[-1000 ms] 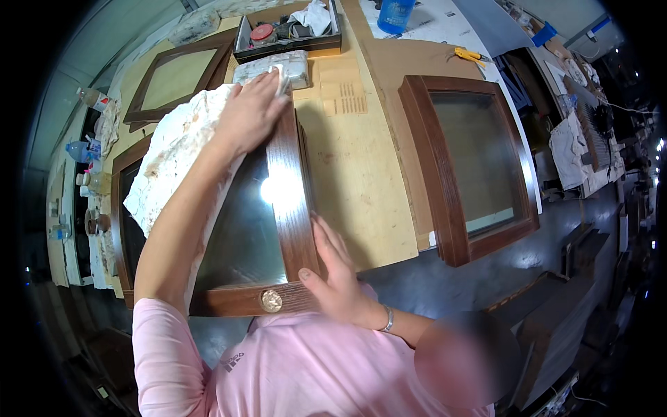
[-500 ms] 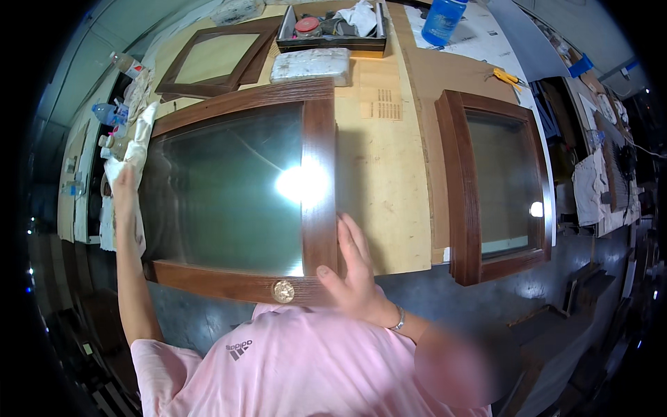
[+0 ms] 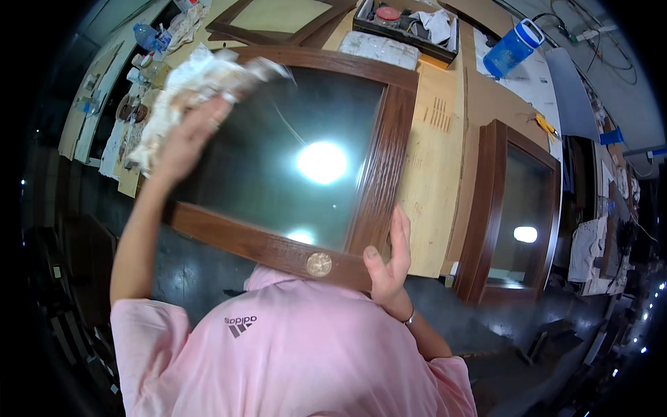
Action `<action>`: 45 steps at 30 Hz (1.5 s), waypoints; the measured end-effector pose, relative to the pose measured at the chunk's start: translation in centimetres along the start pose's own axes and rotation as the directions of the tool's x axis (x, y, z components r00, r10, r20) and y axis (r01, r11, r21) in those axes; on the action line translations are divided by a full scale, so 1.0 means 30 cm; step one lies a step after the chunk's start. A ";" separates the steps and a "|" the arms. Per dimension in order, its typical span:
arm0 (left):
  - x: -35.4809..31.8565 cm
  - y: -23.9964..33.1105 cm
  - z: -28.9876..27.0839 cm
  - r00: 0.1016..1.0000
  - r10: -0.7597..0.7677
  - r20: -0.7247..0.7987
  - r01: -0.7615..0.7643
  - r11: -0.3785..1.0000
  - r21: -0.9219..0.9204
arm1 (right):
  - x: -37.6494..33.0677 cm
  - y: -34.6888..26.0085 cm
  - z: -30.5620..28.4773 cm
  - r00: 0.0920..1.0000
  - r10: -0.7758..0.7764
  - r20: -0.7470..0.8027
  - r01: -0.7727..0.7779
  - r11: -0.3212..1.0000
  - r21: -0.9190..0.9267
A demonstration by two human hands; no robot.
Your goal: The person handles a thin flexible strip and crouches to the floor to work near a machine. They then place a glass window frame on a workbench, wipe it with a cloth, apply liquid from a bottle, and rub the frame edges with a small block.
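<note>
A dark-brown wooden frame (image 3: 385,146) with a glass pane (image 3: 278,181) lies on a plywood table (image 3: 434,174), with a round brass knob (image 3: 319,264) on its near rail. My left hand (image 3: 187,135) presses a crumpled white cloth (image 3: 187,83) against the pane's upper left corner. My right hand (image 3: 387,267) lies flat with fingers spread on the frame's near right corner, beside the knob. A lamp's glare shows in the middle of the glass.
A second glazed wooden frame (image 3: 486,208) lies to the right. Behind are a third frame (image 3: 229,28), a dark tray (image 3: 410,42) of small items, a white block (image 3: 379,48) and a blue bottle (image 3: 511,48). Small bottles and rags line the left bench.
My left hand has swept the cloth from the frame's left edge up and inward onto the pane's upper left corner. My right hand has stayed on the near right corner.
</note>
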State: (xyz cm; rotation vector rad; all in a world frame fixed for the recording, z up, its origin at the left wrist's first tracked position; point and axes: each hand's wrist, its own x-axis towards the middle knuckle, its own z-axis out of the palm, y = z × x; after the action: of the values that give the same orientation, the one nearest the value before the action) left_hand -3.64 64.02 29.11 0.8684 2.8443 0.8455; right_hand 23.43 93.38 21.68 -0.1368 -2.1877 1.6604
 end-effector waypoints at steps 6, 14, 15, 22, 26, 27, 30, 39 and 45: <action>-0.100 0.239 0.023 0.921 0.301 0.247 -0.305 0.952 -0.025 | 0.002 0.014 0.005 0.993 0.105 -0.059 -0.100 0.992 0.076; -0.417 -0.103 -0.169 0.954 0.269 0.131 -0.286 0.949 0.136 | 0.008 -0.093 -0.018 0.974 0.226 0.003 -0.226 0.974 -0.019; -0.426 -0.183 -0.241 0.982 0.182 0.044 -0.188 0.958 0.216 | -0.008 -0.088 -0.033 0.956 0.291 -0.021 -0.292 0.955 -0.055; -0.541 -0.518 -0.537 0.808 -0.418 -0.415 -0.162 0.520 -0.839 | 0.081 -0.308 0.071 0.988 -0.119 -0.095 0.032 0.772 -0.635; -0.566 -0.372 -0.680 0.438 -0.606 -0.664 -0.351 0.565 -0.747 | 0.129 -0.398 0.200 0.973 -0.170 0.159 0.231 0.766 -0.600; -0.553 -0.311 -0.706 0.340 -0.655 -0.675 -0.383 0.559 -0.736 | 0.140 -0.406 0.251 0.958 -0.168 0.232 0.277 0.744 -0.608; -0.610 -0.332 -0.764 0.641 -0.437 -0.631 -0.523 0.352 -0.776 | 0.147 -0.410 0.365 0.916 -0.111 0.385 0.341 0.721 -0.603; -0.615 -0.509 -0.650 0.761 -0.332 -0.557 -0.515 0.214 -0.830 | 0.119 -0.345 0.471 0.878 -0.144 0.457 0.459 0.524 -0.717; -0.530 -0.595 -0.617 0.853 -0.317 -0.415 -0.448 -0.036 -0.893 | 0.136 -0.373 0.477 0.851 -0.119 0.511 0.498 0.491 -0.715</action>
State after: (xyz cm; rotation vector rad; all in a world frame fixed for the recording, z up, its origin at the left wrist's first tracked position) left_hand -2.94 34.17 33.89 0.4396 1.2439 2.9424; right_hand 16.23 78.41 30.04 0.3865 -2.9149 0.3118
